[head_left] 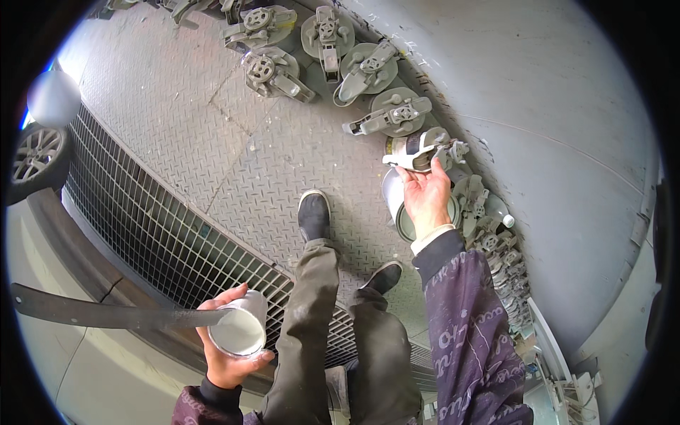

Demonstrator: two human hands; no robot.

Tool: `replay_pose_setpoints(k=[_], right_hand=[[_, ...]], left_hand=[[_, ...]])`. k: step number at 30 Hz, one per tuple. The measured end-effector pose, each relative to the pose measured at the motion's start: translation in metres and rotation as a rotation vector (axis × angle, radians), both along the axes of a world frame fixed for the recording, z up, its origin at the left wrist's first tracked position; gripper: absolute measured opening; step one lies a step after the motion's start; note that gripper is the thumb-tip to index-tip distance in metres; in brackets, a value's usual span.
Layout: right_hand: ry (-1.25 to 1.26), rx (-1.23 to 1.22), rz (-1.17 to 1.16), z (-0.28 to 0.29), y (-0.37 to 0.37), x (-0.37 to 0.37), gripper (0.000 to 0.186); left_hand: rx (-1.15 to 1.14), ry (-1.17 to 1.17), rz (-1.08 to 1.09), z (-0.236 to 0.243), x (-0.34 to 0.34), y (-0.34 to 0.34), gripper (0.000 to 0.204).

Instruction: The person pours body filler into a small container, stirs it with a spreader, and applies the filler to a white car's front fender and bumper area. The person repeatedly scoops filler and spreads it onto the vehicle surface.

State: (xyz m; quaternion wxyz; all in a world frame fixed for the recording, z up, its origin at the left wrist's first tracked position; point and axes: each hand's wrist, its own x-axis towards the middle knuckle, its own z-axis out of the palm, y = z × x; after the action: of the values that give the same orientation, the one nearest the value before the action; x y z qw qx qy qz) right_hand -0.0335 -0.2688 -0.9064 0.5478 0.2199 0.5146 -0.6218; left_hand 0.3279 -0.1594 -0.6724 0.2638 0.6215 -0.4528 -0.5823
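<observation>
My left hand [227, 367] is closed round a white cup [255, 306] of whitish liquid, held at the lower left with its mouth facing up. A long, flat, dark metal strip [106, 316] lies across the cup's rim and sticks out far to the left. With the palm turned up, my right hand [427, 198] has its thumb and fingers at the pale lever of a lidded paint tin [404, 150]. Its grip is partly hidden, but it appears closed on the lever. Below that hand is a round, light-coloured can [405, 221], partly covered by my wrist.
Several grey, paint-crusted lidded tins [400, 112] line the foot of a grey panel [552, 106]. More lids [499, 255] crowd beside my right sleeve. Patterned metal plate [269, 156] covers the floor. A metal grating [163, 205] runs along the left, near a car wheel [39, 157].
</observation>
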Motion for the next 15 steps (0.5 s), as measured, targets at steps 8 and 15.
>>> replay_pose_setpoints(k=[8, 15], right_hand=[[-0.161, 0.209, -0.043, -0.043, 0.011, 0.084, 0.072], [-0.034, -0.002, 0.338, -0.055, -0.061, 0.090, 0.112]], left_hand=[[0.074, -0.026, 0.102, -0.015, 0.030, 0.007, 0.112], [0.020, -0.019, 0.220, -0.017, 0.040, 0.011, 0.114]])
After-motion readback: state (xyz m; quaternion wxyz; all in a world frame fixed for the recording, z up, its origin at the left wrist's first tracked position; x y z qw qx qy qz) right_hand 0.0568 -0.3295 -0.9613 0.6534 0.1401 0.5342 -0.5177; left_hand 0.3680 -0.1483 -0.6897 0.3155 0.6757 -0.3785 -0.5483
